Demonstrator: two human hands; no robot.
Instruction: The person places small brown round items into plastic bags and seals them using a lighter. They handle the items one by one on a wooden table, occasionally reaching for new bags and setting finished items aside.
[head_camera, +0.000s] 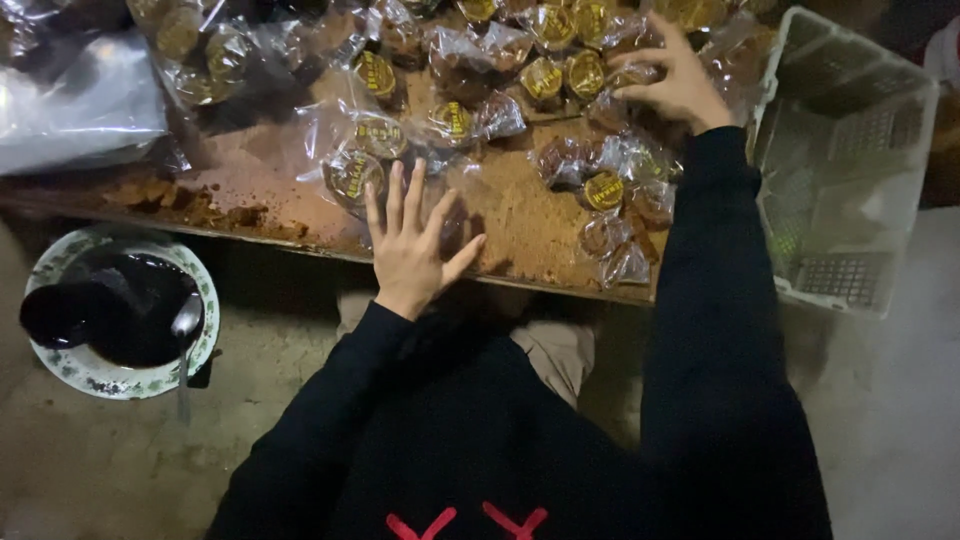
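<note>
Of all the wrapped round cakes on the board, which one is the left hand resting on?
The left hand lies flat on the clear-wrapped cake at the board's near edge, just right of the yellow-labelled cake; the others lie farther back or right.

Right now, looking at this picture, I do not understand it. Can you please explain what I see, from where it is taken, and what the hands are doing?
There is one picture, from a camera worn on a person's head, looking down. The black sleeves belong to that person. The left hand lies flat, fingers spread, on a clear bag on the wooden board. The right hand reaches further and touches the small wrapped brown cakes with yellow round labels. Brown crumbs cover the board. A white plastic basket stands at the right. Lower left, a patterned bowl holds something dark and a spoon.
</note>
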